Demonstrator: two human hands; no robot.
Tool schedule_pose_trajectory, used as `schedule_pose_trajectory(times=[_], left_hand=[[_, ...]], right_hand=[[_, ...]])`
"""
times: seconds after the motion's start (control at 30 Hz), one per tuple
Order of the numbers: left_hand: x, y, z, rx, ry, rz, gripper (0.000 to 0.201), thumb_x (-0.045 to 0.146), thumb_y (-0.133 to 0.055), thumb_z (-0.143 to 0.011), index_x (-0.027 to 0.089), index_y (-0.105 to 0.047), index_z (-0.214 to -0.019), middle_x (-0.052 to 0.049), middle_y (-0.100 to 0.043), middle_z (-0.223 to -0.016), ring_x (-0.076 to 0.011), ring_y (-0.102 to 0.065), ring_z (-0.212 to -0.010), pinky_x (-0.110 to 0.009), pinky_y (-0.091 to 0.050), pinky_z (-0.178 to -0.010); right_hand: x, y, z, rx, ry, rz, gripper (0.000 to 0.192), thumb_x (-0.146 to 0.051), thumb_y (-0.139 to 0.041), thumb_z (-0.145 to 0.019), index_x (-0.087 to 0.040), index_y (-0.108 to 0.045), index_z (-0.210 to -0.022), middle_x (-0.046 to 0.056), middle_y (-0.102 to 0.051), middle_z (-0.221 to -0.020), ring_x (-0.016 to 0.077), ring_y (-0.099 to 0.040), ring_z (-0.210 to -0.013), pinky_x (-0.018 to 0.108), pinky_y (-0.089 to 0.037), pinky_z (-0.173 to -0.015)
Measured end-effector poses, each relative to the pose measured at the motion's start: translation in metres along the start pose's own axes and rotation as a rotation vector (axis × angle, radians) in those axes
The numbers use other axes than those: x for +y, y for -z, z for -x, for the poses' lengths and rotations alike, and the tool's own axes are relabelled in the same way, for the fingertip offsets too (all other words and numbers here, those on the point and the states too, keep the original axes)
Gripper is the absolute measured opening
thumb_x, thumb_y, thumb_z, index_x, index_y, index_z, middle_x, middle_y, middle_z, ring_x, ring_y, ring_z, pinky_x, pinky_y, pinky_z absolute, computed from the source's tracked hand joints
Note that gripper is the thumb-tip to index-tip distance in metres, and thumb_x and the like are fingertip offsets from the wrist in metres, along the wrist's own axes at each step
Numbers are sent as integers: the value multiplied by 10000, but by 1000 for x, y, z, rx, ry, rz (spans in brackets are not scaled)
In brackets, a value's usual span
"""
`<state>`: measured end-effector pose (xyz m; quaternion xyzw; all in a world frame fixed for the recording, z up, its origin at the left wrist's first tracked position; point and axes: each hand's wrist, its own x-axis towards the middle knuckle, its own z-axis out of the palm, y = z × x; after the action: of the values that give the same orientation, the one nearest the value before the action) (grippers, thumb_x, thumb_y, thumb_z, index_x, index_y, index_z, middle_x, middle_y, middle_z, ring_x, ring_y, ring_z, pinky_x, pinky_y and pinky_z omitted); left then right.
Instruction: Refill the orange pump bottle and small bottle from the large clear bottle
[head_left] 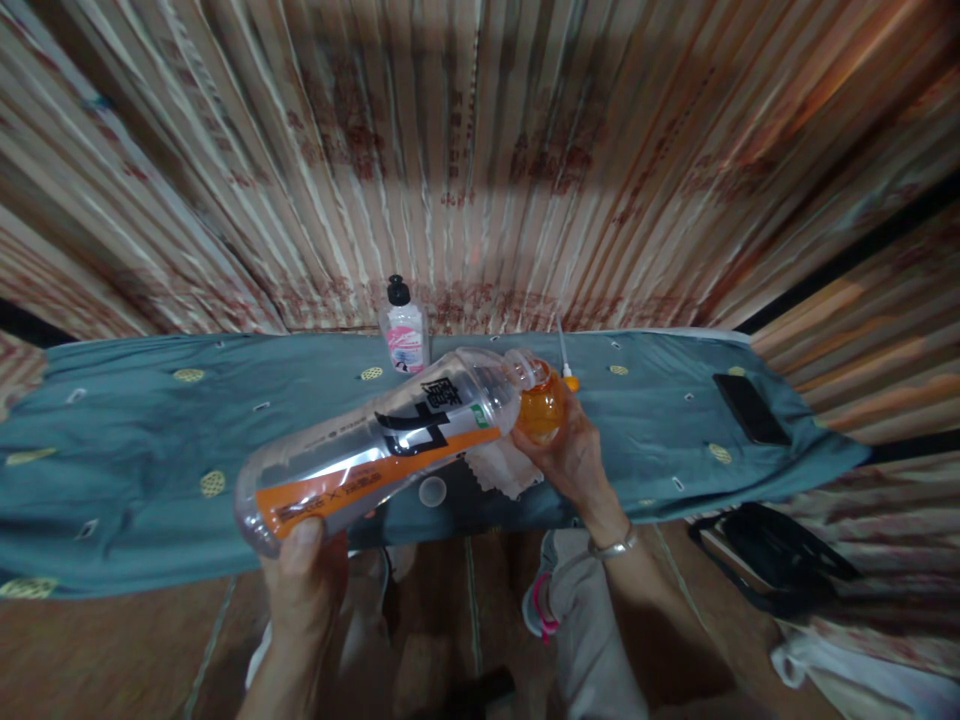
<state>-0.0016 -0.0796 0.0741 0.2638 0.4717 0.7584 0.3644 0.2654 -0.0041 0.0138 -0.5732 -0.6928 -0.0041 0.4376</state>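
Observation:
My left hand (304,575) is closed around the base of a large clear plastic bottle (405,420) with an orange band and black lettering. The bottle is tilted, its neck pointing right. My right hand (566,455) grips a small transparent orange bottle (541,408) with liquid in it. The mouth of the large bottle meets the top of the orange one; whether liquid flows between them I cannot tell. Just behind my right hand lies an orange cap (571,383) with a thin white tube. Below the large bottle is a round whitish cap (432,491), near a crumpled pale tissue (506,470).
A clear bottle with a black top and pink label (405,335) stands at the back of the cloth-covered table (150,440). A dark phone (751,408) lies on the right side. Patterned curtains (465,150) hang behind. A black bag (772,550) rests at the lower right.

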Motion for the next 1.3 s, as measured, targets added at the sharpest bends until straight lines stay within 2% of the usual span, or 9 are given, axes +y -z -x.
schedule_pose_trajectory(times=[0.2, 0.3, 0.43, 0.63, 0.8, 1.3], left_hand=[[2, -1, 1, 18, 22, -11, 632, 519, -950, -493, 277, -756, -1044, -31, -711, -818, -196, -609, -613, -308, -577, -506], [2, -3, 0, 30, 20, -4, 696, 509, -953, -466, 278, -745, -1089, -24, -732, -867, -169, -602, -609, -285, -577, -533], [2, -4, -1, 30, 14, -4, 774, 517, -956, -449, 282, -732, -1152, -18, -736, -856, -173, -610, -611, -287, -579, -549], [3, -4, 0, 48, 29, 17, 763, 520, -977, -412, 279, -750, -1100, -9, -730, -822, -169, -616, -617, -237, -548, -501], [2, -4, 1, 47, 13, 5, 736, 529, -957, -439, 259, -753, -1093, -13, -739, -831, -148, -588, -564, -266, -571, -524], [3, -6, 0, 48, 3, 4, 802, 521, -959, -418, 269, -735, -1145, -13, -725, -830, -165, -592, -597, -284, -568, -546]], right_hand=[[-2, 2, -2, -16, -34, -22, 809, -459, -789, -799, -76, -507, -1455, 249, -727, -1305, 370, -739, -1170, 552, -633, -990], [-2, 1, -2, -9, -27, -26, 791, -449, -790, -802, -66, -515, -1436, 256, -735, -1285, 363, -744, -1163, 538, -634, -990], [-2, 1, -2, -9, -11, -28, 792, -484, -768, -828, -102, -489, -1464, 247, -721, -1321, 376, -727, -1197, 579, -615, -1015], [-2, 1, -2, 0, 10, -29, 794, -485, -754, -844, -102, -474, -1482, 242, -718, -1317, 376, -728, -1191, 576, -622, -1005], [-2, 1, -1, 14, 19, 13, 783, -505, -751, -844, -104, -490, -1463, 245, -724, -1308, 368, -736, -1174, 555, -634, -987], [-2, 0, -1, 32, 53, 23, 773, -453, -764, -837, -80, -482, -1452, 255, -736, -1282, 365, -751, -1156, 525, -642, -961]])
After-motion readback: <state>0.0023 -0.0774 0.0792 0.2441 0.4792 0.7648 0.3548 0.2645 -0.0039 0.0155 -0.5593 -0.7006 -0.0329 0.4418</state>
